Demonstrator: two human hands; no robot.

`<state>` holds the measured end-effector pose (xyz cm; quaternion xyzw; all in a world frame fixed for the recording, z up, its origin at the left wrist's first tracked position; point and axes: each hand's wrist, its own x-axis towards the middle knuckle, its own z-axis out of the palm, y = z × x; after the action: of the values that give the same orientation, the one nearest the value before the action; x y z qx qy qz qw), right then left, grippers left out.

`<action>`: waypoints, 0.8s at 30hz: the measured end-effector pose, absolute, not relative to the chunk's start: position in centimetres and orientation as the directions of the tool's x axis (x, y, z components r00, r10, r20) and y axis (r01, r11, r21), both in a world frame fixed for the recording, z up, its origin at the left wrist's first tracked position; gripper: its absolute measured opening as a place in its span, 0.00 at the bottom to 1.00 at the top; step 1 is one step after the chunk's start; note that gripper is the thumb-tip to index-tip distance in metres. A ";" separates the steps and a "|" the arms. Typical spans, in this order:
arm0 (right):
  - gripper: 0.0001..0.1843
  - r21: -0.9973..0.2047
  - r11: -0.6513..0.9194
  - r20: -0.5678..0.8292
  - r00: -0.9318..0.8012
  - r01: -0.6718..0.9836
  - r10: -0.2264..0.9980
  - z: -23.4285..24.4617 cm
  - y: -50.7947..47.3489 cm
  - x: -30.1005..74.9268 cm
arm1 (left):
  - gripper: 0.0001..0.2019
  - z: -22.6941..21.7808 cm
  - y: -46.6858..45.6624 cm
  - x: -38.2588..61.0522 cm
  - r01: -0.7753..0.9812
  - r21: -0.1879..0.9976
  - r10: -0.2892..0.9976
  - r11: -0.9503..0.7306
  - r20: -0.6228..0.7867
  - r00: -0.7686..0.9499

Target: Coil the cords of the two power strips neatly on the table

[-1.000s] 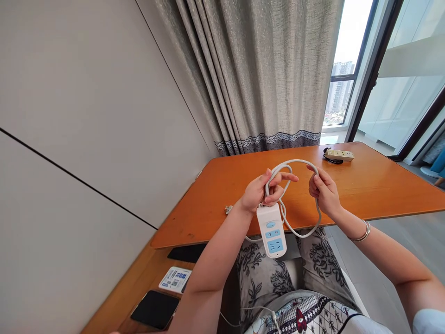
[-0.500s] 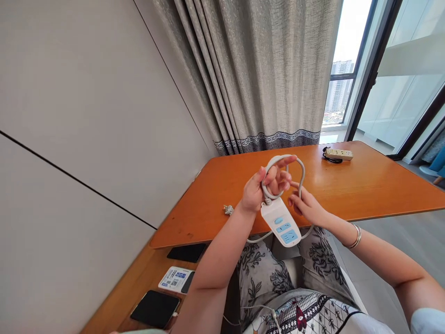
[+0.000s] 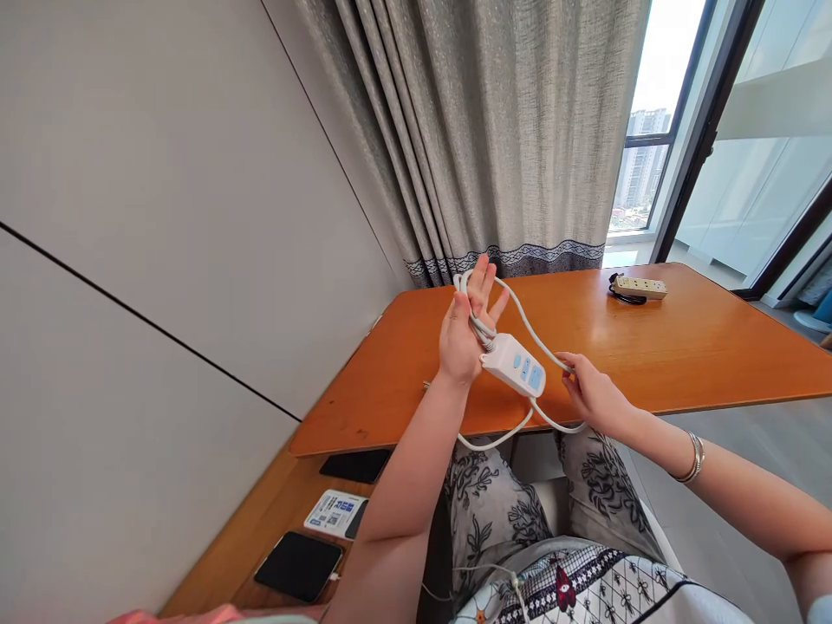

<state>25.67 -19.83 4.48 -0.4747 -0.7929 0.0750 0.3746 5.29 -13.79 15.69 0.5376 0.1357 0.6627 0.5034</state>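
Observation:
A white power strip (image 3: pixel 503 357) with light blue socket panels hangs tilted beside my left hand (image 3: pixel 460 342). Its white cord (image 3: pixel 528 328) is looped round that hand, passing between thumb and fingers, which are stretched upward and spread. From the loops, one length runs down to my right hand (image 3: pixel 593 392), whose thumb and fingers pinch it just above the table's near edge. More cord sags below the strip in front of my lap. The cord's plug (image 3: pixel 426 385) lies on the table, mostly hidden behind my left forearm.
On the orange-brown table (image 3: pixel 390 364), a cream power strip (image 3: pixel 640 288) with a black cord lies at the far right. Lower left, a wooden surface holds a dark phone-like device (image 3: pixel 299 565) and a white printed card or box (image 3: pixel 334 513). Curtains (image 3: pixel 507 139) hang behind the table.
My left hand has moved left and its fingers have straightened. The white strip has swung up and left. My right hand has moved slightly right, drawing out a longer stretch of cord.

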 end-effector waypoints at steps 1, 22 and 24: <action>0.21 -0.460 0.571 0.575 -0.262 0.680 0.775 4.9 -19.9 26.2 | 0.23 15.5 -13.5 5.2 -0.509 0.714 0.811 -0.481 0.583 0.051; 0.12 -0.204 0.836 0.624 -0.591 0.509 0.512 18.7 -19.9 24.6 | 0.25 14.6 -15.2 6.2 -0.313 0.943 0.655 -0.114 0.308 0.690; 0.15 -0.290 0.769 0.663 -0.460 0.569 0.590 18.6 -19.1 24.9 | 0.25 14.3 -15.3 6.3 -0.317 0.948 0.649 -0.004 0.244 0.720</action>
<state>24.87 -19.11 18.65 -0.3394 -0.8543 0.0132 0.3935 6.35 -15.30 14.33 0.6168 0.1346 0.3490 0.6926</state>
